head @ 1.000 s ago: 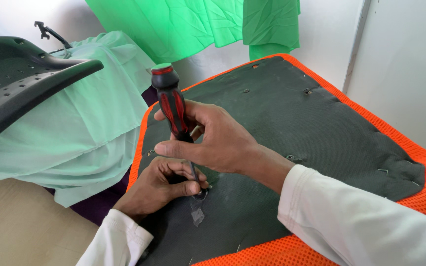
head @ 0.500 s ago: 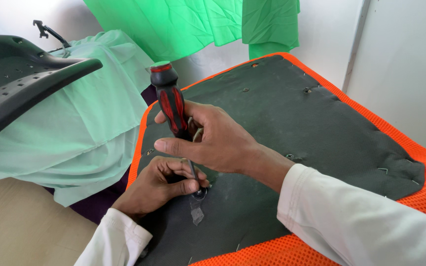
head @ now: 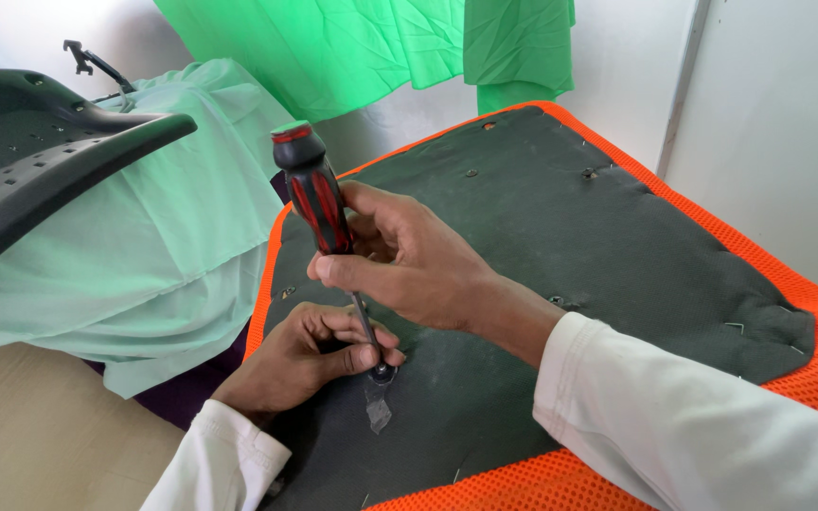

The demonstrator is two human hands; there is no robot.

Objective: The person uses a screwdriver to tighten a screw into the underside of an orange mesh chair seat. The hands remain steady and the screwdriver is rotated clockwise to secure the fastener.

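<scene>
I see the seat cushion (head: 617,246) filling the frame from centre out to 4 o'clock, underside up: a dark felt panel (head: 542,237) framed by an orange mesh border (head: 807,293), with small staples along the felt edge. At 9 o'clock I note a pale green cloth (head: 144,255) draped over a support, and above it, at 10 o'clock, a black perforated plastic shell (head: 21,170). A brighter green cloth (head: 381,47) hangs at 12 o'clock against the white wall (head: 778,114).

My right hand (head: 418,265) enters from 4 o'clock in a white sleeve (head: 693,426). Its fingers are wrapped closed around the lower part of the handle of a screwdriver (head: 319,203). The red-and-black handle has a green end cap.

Screwdriver orientation: the long axis runs near vertical, leaning slightly, with the handle end toward 11 o'clock and the shaft descending toward 5 o'clock. The tip (head: 381,371) points down onto the felt, just below centre of frame, at a small round fitting; I cannot tell how it engages.

My left hand (head: 310,360) enters from 7 o'clock, curled loosely and resting on the felt, thumb and forefinger pressed together beside the lower shaft. Directly at 6 o'clock from the tip lies a small grey scrap (head: 378,412) on the felt.
</scene>
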